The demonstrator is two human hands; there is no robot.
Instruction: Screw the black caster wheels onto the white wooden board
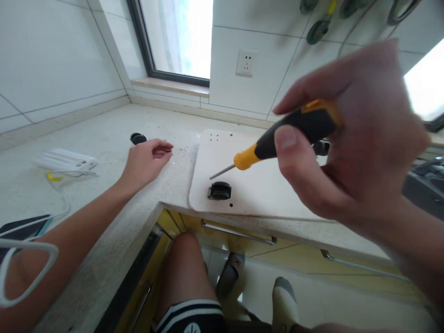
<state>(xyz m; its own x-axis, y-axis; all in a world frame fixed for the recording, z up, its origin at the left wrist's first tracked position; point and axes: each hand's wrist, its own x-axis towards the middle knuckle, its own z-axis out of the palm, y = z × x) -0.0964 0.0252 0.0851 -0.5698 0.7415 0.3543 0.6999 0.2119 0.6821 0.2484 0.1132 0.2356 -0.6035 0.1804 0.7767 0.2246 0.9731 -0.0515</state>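
Speckled stone counter (114,138), white-tiled wall (52,55), window (180,37).

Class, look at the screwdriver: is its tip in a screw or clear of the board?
Clear. The screwdriver, held in the right hand, has its tip in the air above the white board.

Bare arms, black shorts (190,319) w/ white stripes, slippers (229,277)

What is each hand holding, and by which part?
The right hand holds a screwdriver by its handle. The left hand holds nothing; it rests on the counter.
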